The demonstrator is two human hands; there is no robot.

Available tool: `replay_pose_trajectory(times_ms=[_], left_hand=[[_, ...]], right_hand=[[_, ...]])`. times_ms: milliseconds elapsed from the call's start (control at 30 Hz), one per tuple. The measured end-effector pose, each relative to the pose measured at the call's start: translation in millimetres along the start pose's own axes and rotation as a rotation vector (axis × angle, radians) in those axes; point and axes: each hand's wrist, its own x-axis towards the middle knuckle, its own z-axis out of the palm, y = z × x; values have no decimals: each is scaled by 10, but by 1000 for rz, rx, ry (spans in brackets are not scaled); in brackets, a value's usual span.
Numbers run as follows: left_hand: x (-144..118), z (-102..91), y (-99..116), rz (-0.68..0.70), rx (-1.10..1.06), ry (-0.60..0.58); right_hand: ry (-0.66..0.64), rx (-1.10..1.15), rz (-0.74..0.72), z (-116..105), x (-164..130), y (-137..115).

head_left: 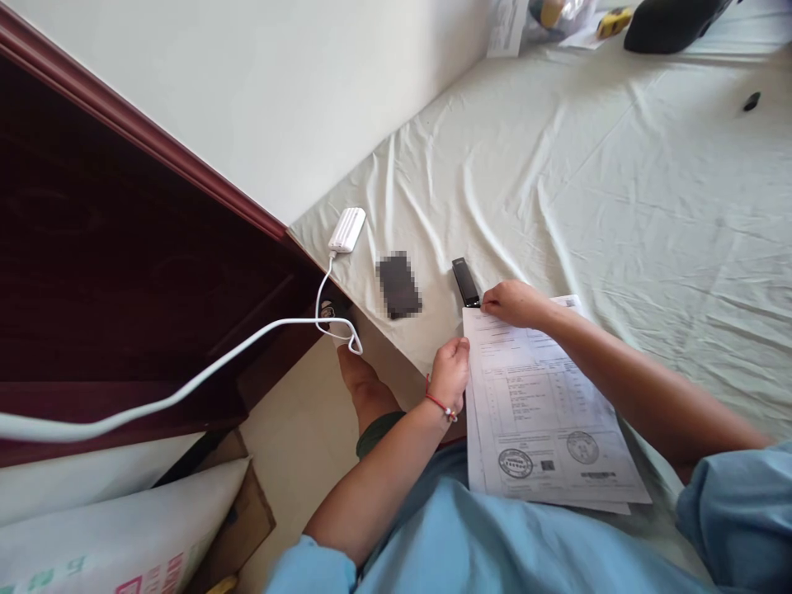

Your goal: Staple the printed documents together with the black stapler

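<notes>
A bed [619, 190] covered in a creased pale sheet filled most of the view, pushed against a white wall, with a dark wooden headboard [124, 272] to the left. Near the corner lay a white power bank [347, 228] with its white cable [186, 384] trailing off the edge, a blurred dark phone [399, 285], and a small black stapler [465, 282]. A stack of printed papers [544, 412], stamped at the bottom, lay on the bed's edge in front of the person. The left hand [450, 371], with a red string at the wrist, pinched the stack's upper left edge. The right hand [513, 302] pressed on the top corner, fingertips just beside the stapler, grip closed on the paper. The sheets looked light, thin and floppy, likely to slide apart and crease; they seemed best held at the corner with the edges squared together.
</notes>
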Motion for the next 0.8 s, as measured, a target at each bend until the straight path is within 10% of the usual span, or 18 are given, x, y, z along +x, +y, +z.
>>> replay_pose_trajectory(times_ms=[800], left_hand=[[165,121,-102,30,180,161]], right_hand=[[65,21,60,186,-11,30]])
